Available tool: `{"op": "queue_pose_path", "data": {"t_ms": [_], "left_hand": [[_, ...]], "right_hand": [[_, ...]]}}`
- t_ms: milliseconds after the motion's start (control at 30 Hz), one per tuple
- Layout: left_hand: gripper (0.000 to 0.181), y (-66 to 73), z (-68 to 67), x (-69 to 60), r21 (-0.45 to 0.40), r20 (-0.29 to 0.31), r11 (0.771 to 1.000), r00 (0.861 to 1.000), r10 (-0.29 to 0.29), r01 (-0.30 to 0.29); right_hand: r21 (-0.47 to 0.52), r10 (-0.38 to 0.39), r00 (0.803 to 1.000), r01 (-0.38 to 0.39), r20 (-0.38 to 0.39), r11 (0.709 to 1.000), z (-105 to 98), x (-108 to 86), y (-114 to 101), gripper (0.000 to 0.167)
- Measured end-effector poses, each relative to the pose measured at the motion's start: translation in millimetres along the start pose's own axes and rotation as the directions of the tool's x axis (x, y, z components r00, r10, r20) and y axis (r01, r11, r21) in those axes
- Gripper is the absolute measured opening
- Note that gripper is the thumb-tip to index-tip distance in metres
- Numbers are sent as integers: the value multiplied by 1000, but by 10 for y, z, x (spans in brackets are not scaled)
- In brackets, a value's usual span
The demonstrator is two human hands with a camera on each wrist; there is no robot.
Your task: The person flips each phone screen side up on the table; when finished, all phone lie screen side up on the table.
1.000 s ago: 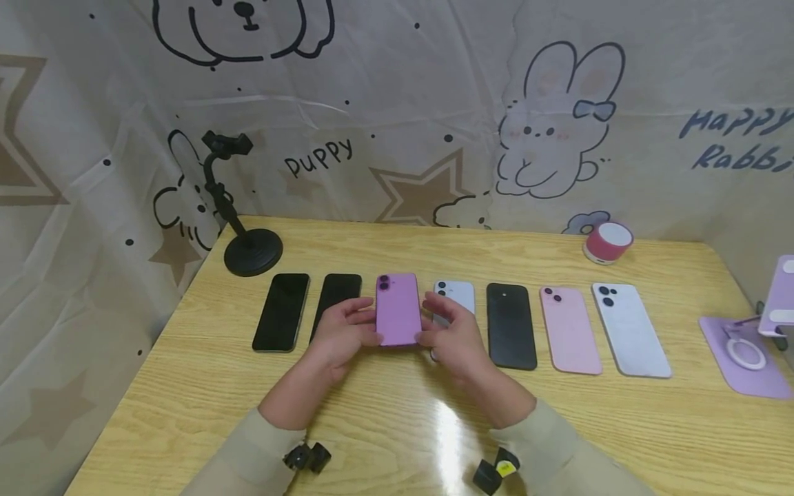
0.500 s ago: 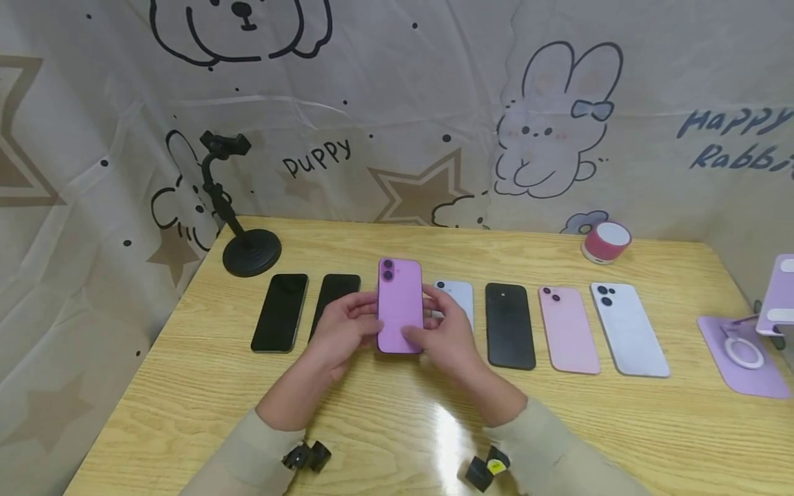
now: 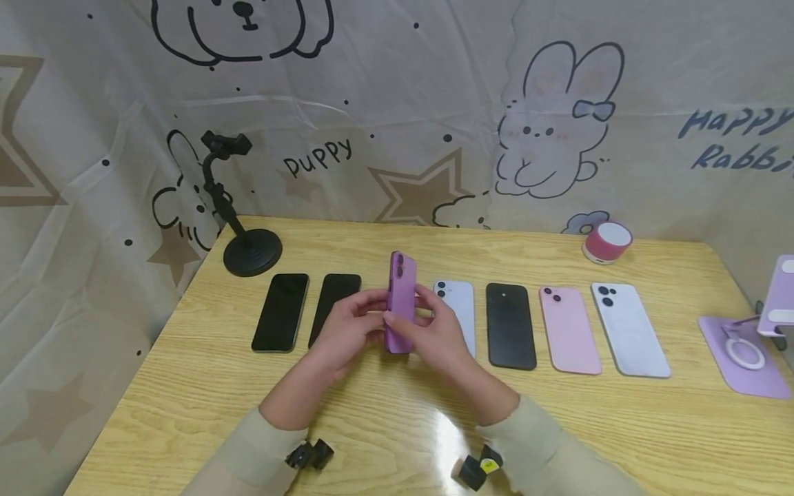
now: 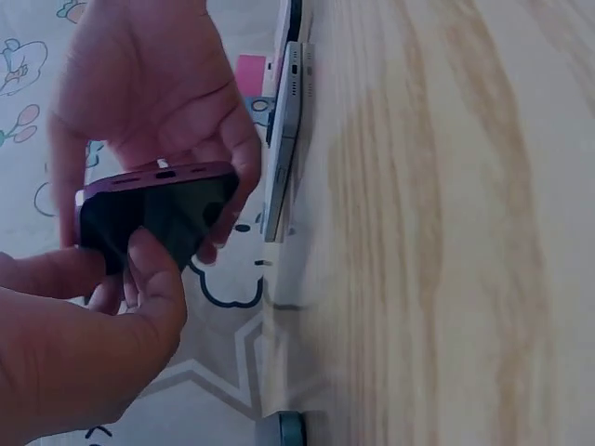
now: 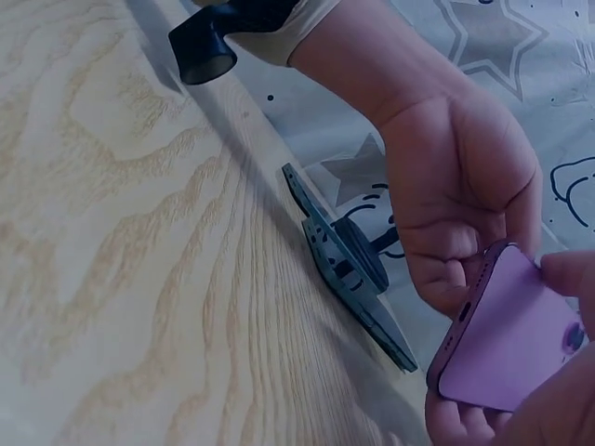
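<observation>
A purple smartphone (image 3: 403, 296) is held off the table by both hands, tilted up and turned so that its left side edge shows. My left hand (image 3: 349, 325) grips the left edge, its fingertips touching the screen side. My right hand (image 3: 442, 336) grips the other edge, with its thumb across the back. In the left wrist view the dark screen (image 4: 172, 218) and bottom edge show. The right wrist view shows the purple back (image 5: 502, 334). Nearest the hands lie a dark phone (image 3: 335, 296) on the left and a white phone (image 3: 455, 303) on the right.
Also in the row on the wooden table (image 3: 384, 427) are a black phone (image 3: 280, 312), another black phone (image 3: 511, 325), a pink phone (image 3: 571, 331) and a larger white phone (image 3: 631, 331). Around them stand a black stand (image 3: 253, 251), a pink speaker (image 3: 608, 242) and a purple stand (image 3: 744, 355).
The purple phone has risen off the table, tilted up and turned to show its left side. My right hand moved left, its thumb sliding across the back.
</observation>
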State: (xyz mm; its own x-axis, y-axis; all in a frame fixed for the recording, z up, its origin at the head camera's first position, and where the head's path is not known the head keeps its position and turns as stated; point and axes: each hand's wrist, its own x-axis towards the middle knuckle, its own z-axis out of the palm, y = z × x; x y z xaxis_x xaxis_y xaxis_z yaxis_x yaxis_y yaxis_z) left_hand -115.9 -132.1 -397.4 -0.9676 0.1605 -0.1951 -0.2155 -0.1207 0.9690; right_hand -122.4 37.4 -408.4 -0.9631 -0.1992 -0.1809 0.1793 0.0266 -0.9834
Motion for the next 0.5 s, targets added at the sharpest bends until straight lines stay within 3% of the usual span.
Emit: {"op": "queue_pose_path", "data": {"t_ms": [167,333,500], "left_hand": [[35,-20,22,17,132,-19,990,999,47,-44],[42,-15,24,30,335,-94,942,994,62,-27],[44,-15,13,42,392,-96,920,995,37,4]], "right_hand": [[119,-45,998,39,49,992,-14,-23,2,66],[254,-108,988,76,114,964,-23,-54,-19,57],[297,-177,972,124,158,947,-30,-82,-9,54]]}}
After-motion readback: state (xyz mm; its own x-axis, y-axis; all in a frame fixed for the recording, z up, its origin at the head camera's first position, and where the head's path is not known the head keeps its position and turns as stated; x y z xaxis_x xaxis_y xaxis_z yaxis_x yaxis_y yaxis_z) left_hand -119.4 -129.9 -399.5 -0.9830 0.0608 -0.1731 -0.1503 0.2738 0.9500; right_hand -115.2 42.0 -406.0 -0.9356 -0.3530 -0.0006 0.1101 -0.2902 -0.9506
